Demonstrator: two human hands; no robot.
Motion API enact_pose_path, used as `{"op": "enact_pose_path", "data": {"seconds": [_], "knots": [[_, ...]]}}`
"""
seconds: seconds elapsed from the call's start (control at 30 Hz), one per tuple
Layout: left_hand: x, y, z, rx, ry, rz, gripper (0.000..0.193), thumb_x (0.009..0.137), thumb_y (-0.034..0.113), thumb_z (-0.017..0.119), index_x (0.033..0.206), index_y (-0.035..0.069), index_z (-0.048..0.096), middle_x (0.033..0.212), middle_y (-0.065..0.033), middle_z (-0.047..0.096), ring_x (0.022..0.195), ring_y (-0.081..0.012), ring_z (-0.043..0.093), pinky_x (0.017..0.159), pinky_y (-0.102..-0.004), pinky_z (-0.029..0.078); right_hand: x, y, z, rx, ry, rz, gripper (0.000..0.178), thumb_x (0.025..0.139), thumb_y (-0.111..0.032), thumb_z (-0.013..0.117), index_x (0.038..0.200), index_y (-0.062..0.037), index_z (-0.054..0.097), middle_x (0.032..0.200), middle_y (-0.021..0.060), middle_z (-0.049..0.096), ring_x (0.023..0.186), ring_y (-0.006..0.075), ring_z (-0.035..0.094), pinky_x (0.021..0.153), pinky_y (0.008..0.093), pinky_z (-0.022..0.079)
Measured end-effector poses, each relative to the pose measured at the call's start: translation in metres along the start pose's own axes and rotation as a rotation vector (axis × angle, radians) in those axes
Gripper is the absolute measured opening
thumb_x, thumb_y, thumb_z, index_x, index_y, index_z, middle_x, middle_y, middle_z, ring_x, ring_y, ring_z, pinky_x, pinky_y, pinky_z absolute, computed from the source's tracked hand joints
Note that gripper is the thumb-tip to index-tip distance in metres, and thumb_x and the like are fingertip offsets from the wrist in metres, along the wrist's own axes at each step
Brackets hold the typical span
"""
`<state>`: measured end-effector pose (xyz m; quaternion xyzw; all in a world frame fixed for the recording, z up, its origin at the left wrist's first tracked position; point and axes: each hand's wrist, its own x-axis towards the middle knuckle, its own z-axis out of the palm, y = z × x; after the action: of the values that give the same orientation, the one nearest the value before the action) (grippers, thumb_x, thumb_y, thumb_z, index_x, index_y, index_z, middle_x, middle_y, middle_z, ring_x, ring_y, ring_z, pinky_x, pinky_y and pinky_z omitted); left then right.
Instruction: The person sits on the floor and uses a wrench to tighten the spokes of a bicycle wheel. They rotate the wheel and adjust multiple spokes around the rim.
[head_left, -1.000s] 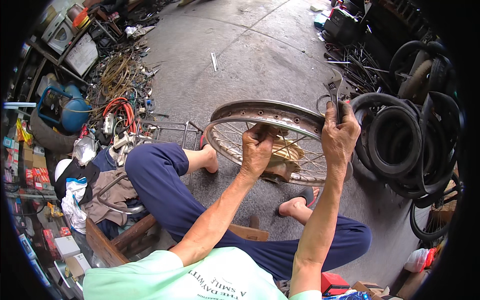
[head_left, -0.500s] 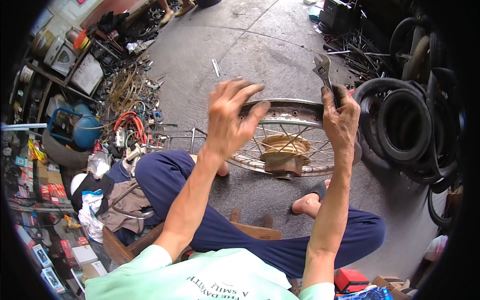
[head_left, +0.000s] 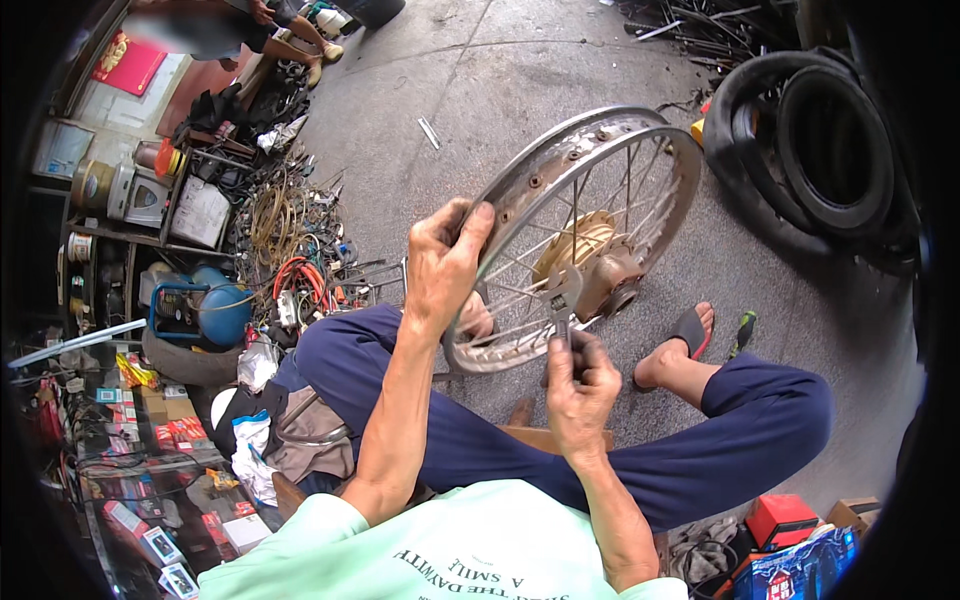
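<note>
Wheel (head_left: 580,240) stands tilted over floor (head_left: 395,185); could swing or drop if left hand (head_left: 443,262) slips, only its thumb and fingers clasping rim (head_left: 553,163); wrench (head_left: 563,290), in right hand's closed grip (head_left: 580,390), overlaps spokes (head_left: 576,200) in view, contact unclear; careless twist might scrape them; rim tyreless, dull, scuffed, brown-stained; hub (head_left: 612,280) tan-brown, grimy; wrench silvery, adjustable; spokes thin, greyish.
</note>
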<state>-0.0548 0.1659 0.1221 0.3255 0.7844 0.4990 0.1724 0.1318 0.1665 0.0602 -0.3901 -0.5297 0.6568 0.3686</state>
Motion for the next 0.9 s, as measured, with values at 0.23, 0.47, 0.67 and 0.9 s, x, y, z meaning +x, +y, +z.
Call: {"op": "enact_pose_path", "data": {"seconds": [0.23,0.47,0.67,0.9], "knots": [[-0.057,0.002,0.020,-0.116,0.047,0.024,0.026,0.098,0.021,0.062,0.082,0.001,0.061,0.069,0.0013,0.060,0.056,-0.0032,0.051,0.051,-0.0206,0.040,-0.007,-0.022,0.009,-0.060,-0.097,-0.121,0.011,0.092,-0.005,0.063,0.099,0.0027,0.064,0.065,0.0109,0.064,0.051,0.0158,0.060,0.048,0.0292,0.045],[-0.078,0.017,0.020,-0.273,0.124,-0.127,0.020,0.095,0.014,0.066,0.083,-0.001,0.064,0.070,0.0066,0.053,0.064,-0.0015,0.041,0.059,-0.0178,0.035,-0.037,-0.020,0.004,-0.006,-0.089,-0.055,0.015,0.091,-0.006,0.065,0.100,0.0055,0.060,0.067,0.0143,0.066,0.053,0.0199,0.066,0.049,0.0307,0.049],[-0.061,0.020,0.011,-0.179,0.160,-0.169,0.024,0.096,0.019,0.066,0.081,0.000,0.064,0.071,0.0058,0.056,0.063,-0.0014,0.044,0.055,-0.0190,0.034,-0.029,-0.016,0.010,0.010,-0.090,-0.051,0.015,0.093,-0.007,0.063,0.101,0.0054,0.060,0.060,0.0054,0.059,0.051,0.0075,0.054,0.048,0.0244,0.042],[-0.040,0.013,0.001,-0.047,0.206,-0.133,0.026,0.097,0.017,0.064,0.076,0.001,0.060,0.065,0.0065,0.051,0.061,-0.0016,0.039,0.053,-0.0212,0.031,-0.002,-0.020,0.045,0.035,-0.124,-0.120,0.017,0.089,-0.002,0.064,0.103,0.0044,0.058,0.076,0.0164,0.066,0.056,0.0301,0.066,0.050,0.0364,0.050]]}}
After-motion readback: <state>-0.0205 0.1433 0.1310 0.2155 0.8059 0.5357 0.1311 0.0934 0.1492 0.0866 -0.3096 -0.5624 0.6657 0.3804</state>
